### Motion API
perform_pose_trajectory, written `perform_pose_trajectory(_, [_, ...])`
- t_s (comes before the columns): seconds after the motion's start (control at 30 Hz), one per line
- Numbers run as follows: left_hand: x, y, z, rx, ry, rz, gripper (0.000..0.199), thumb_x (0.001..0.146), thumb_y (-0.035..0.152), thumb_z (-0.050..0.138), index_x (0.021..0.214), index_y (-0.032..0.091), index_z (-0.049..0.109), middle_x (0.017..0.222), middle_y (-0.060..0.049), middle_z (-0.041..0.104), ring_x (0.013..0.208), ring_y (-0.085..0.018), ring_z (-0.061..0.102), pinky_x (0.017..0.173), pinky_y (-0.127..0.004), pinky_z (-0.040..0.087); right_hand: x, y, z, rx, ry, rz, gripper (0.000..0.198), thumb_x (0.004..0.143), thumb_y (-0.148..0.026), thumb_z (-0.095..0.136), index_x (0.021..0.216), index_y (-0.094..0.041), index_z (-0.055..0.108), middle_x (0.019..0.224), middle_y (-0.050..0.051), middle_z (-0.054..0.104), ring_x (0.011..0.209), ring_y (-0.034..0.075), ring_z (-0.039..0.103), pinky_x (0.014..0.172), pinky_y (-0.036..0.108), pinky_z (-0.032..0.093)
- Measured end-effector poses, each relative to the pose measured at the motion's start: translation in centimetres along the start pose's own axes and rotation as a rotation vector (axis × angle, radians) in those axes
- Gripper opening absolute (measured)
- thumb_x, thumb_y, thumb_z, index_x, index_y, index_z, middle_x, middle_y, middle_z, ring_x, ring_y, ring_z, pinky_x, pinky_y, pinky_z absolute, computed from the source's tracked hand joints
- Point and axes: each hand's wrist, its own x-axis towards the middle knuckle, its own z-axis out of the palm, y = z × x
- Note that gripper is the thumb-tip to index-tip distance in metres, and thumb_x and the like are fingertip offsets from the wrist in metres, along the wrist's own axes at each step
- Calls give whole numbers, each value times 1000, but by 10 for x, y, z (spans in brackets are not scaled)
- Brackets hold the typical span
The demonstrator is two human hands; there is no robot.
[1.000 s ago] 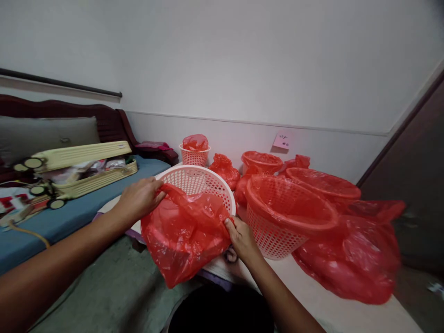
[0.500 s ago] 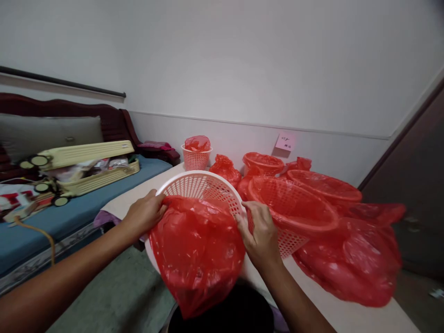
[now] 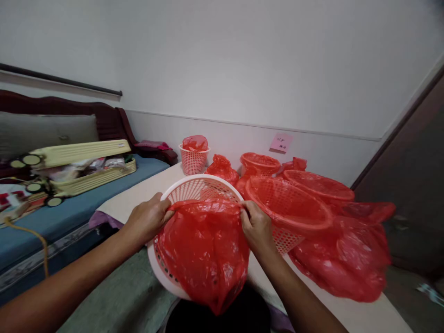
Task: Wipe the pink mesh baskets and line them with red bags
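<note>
A red plastic bag (image 3: pixel 204 249) is stretched across the mouth of a white perforated basket (image 3: pixel 166 275), which tilts toward me over a dark round shape. My left hand (image 3: pixel 149 217) pinches the bag's edge at the basket's left side. At the right side, my right hand (image 3: pixel 256 224) is closed on the same edge, close to the rim. The far part of the rim shows bare above the bag. Just right of my right hand stands another basket lined with a red bag (image 3: pixel 289 203). The fingertips of both hands are partly hidden by the plastic.
More bagged baskets, including a small one (image 3: pixel 195 162) at the back, and a heap of red bags (image 3: pixel 343 259) stand on a pale-covered table (image 3: pixel 138 199). A half-open yellow suitcase (image 3: pixel 86 155) lies on a blue bed (image 3: pixel 79 194) at left. A pink note (image 3: pixel 280 142) is on the wall.
My right hand has moved from the basket's rim to the bag's edge and closed on it. The bag's edge is now pulled taut between both hands.
</note>
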Motion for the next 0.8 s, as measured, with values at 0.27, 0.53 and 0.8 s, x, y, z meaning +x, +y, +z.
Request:
perform_pose_trajectory(0.27, [-10,7,4,-16,54,96,50,96,59,32,96,20,63,104,-11,55,77,-26,65,64,-37,46,38,23,10,-42,81,167,18,85,-24,39,82,-20,57,82,8,62,77,23,58,73,34,40])
perform_pose_trajectory(0.53, [-3,-2,29,-310,289,82,39,98,40,33,112,21,63,137,-16,44,99,-31,62,81,-48,50,38,17,28,-5,108,173,22,90,-32,35,73,-23,47,71,2,56,65,18,51,65,30,32])
perform_pose_trajectory(0.8, [14,7,26,-647,460,151,34,94,38,41,100,16,65,134,-16,51,126,-27,48,109,-40,35,44,24,26,5,104,201,28,89,-37,37,64,-25,39,62,-2,46,58,16,42,61,30,25])
